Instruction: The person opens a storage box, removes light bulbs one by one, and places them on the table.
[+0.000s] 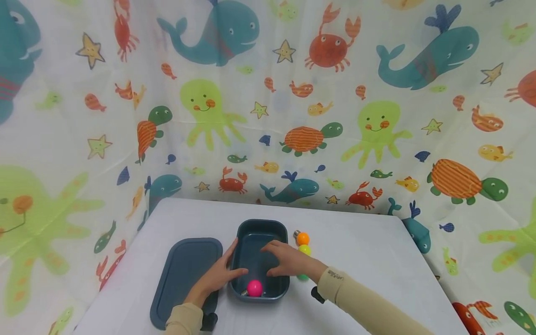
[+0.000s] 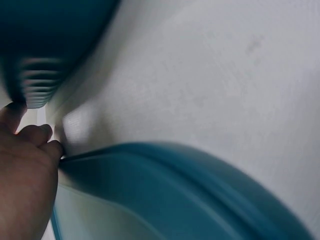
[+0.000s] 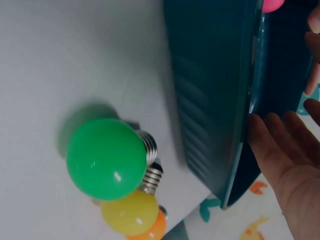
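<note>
A dark blue box [image 1: 255, 260] stands on the table, with a pink light bulb [image 1: 254, 288] lying at its near end. My left hand [image 1: 215, 277] rests against the box's left side, the index finger along the outside and the thumb over the rim. Its fingertips touch the ridged box wall [image 2: 42, 75] in the left wrist view. Over the inside of the box, my right hand [image 1: 289, 260] has its fingers loosely bent and spread, and nothing shows between them. Right of the box lie a green bulb [image 3: 106, 159], a yellow bulb [image 3: 130, 212] and an orange bulb [image 3: 152, 230].
A flat dark blue lid [image 1: 184, 274] lies left of the box, partly under my left forearm. The white table [image 1: 356, 246] extends to the right. Behind it hangs a curtain [image 1: 259, 125] printed with sea animals.
</note>
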Tool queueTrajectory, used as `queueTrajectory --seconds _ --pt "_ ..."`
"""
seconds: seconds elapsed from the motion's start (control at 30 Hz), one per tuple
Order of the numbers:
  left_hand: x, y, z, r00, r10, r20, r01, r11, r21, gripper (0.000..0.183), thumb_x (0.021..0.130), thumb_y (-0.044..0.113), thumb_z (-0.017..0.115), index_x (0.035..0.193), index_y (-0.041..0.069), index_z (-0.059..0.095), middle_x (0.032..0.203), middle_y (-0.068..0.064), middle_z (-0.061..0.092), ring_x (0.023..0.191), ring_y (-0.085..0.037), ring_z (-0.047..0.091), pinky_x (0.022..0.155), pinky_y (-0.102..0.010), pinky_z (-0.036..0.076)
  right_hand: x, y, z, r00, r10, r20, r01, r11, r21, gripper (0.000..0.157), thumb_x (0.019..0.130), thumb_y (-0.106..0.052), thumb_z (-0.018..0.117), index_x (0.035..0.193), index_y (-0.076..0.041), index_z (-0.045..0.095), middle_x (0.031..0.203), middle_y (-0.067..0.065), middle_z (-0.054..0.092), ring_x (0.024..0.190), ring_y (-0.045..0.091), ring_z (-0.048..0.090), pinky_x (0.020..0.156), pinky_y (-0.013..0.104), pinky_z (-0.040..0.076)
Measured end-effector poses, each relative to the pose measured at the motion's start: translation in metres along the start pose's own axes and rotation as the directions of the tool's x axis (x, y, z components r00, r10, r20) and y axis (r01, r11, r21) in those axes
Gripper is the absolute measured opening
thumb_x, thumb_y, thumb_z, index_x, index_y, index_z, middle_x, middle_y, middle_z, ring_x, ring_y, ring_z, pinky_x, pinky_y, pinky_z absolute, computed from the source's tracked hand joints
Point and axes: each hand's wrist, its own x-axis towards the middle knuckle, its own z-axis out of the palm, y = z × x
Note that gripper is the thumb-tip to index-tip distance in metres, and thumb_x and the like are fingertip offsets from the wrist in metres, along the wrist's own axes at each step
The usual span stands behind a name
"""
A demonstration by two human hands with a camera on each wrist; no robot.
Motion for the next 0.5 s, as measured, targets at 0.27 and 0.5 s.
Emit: queueTrajectory --seconds 0.27,0.5 --pt "-0.003 0.000 0.005 1.000 0.013 -0.010 -0.013 1.000 0.006 0.099 0.082 0.046 0.075 0.158 0.030 0.014 0.160 -0.015 0.024 0.142 -0.043 0.029 0.105 -0.070 0.027 -0.002 -0.009 0.012 0.998 -0.025 0.053 0.024 1.000 0.020 0.056 0.085 -0.029 0.077 0.134 -0.012 0.057 0.132 0.001 0.056 0.117 0.015 0.054 0.097 0.033 0.050" --pt "-0.007 0.001 0.009 1.000 0.021 -0.014 -0.021 1.000 -0.001 0.099 0.083 0.045 0.075 0.158 0.029 0.014 0.160 -0.015 0.024 0.141 -0.044 0.030 0.105 -0.070 0.028 -0.003 -0.016 0.025 0.993 -0.018 0.114 0.016 1.000 0.014 0.054 0.085 -0.031 0.077 0.132 -0.013 0.059 0.125 -0.002 0.060 0.106 0.007 0.055 0.093 0.027 0.051"
